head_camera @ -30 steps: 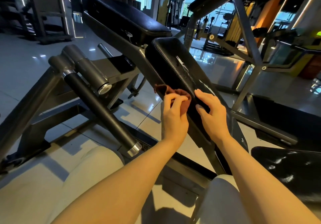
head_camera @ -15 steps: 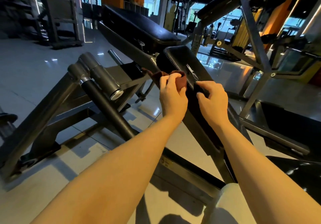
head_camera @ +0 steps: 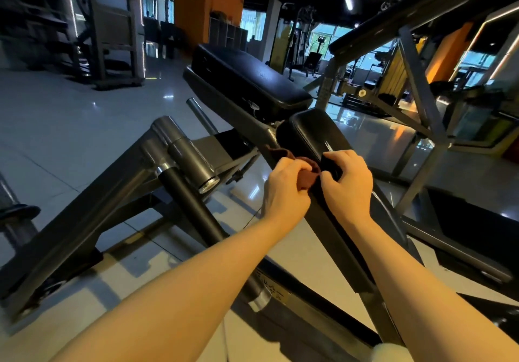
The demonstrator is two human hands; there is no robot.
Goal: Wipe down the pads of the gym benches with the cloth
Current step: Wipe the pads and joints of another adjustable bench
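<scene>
The wiping looks to be under way on the narrow sloping pad (head_camera: 317,137) of the black bench, with the long upper pad (head_camera: 247,78) beyond it seemingly yet to be reached; the next move probably calls for pressing the cloth flat and drawing it along the slope, up toward the rounded top edge, then over to the upper pad; the sloping pad is dark, glossy vinyl with a pale sheen along its length, tilted down toward the wearer; the left hand (head_camera: 286,190) is curled closed around the cloth, holding it against the pad's left edge; the right hand (head_camera: 349,184) is bent over the pad just beside it, fingers tucked, gripping the pad's surface or cloth edge, I cannot tell which; the cloth (head_camera: 304,175) is small, reddish-brown and bunched, a fold trailing up-left
</scene>
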